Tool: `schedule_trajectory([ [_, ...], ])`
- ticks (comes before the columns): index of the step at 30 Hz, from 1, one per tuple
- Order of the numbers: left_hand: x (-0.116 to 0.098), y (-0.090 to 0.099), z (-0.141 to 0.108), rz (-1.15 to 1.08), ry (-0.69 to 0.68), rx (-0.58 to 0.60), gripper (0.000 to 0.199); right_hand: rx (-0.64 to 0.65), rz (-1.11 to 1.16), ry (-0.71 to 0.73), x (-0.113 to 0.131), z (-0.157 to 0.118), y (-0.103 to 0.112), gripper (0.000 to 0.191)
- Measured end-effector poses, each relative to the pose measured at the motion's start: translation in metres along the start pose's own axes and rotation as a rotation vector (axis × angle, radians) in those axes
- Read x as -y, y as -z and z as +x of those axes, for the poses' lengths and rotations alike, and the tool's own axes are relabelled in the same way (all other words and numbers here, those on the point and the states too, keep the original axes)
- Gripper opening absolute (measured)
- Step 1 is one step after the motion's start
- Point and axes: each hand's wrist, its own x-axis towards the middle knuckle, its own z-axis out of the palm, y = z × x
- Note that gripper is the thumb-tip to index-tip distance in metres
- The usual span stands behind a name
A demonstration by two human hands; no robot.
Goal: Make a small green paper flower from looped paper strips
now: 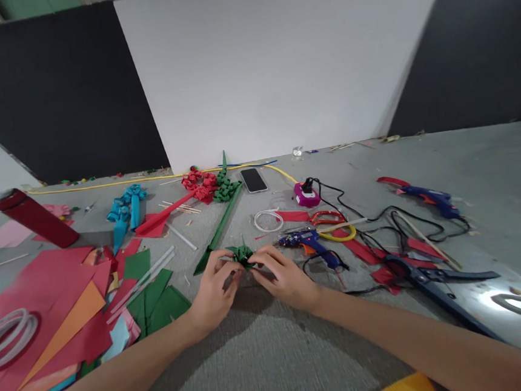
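A small green folded-paper piece [242, 253] with pointed tips is held between both hands above the grey floor. My left hand [217, 285] pinches its left side with thumb and fingertips. On the other side, my right hand [282, 276] grips it the same way; my fingers hide part of it. Just beyond lies a long green paper stem [221, 226], leading up to a green paper cluster [226, 189]. Beside that is a red paper cluster [199, 184] with a red pointed stem. A blue glue gun [307, 239] lies right of my right hand.
Coloured paper sheets [45, 287], green scraps [160, 304] and a red bottle [34, 218] are at left, near blue paper pieces [127, 210]. A phone [254, 180], purple power socket [307, 195], second glue gun [429, 199], cables and large dark cutters [432, 284] lie beyond and right.
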Motion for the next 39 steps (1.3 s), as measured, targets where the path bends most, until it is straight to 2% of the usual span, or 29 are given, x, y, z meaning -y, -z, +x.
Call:
schedule_trajectory([
  [3,-0.001,-0.0004,-0.0011,0.001,-0.031,0.008,0.016,-0.005,-0.147,0.113,-0.0005,0.0013,0.0006,0.016],
  [8,-0.0024,-0.001,-0.0034,0.007,-0.053,0.023,0.018,-0.025,-0.305,0.17,0.0039,0.0028,0.0022,0.011],
  [19,-0.0027,-0.0008,-0.003,0.014,-0.054,0.032,0.018,0.023,-0.29,0.169,0.0047,0.0027,0.0016,0.012],
  [28,-0.0024,-0.0026,-0.0038,0.067,-0.09,0.068,0.019,0.007,-0.318,0.16,0.0046,0.0007,0.0008,0.011],
  [34,-0.0007,-0.0023,-0.0047,0.049,-0.051,0.0,0.019,0.04,-0.341,0.231,0.0038,0.0009,0.0008,0.015],
  [39,-0.0008,-0.0004,-0.0042,0.067,-0.026,-0.029,0.03,0.014,-0.262,0.198,0.0047,0.0009,0.0009,0.023],
])
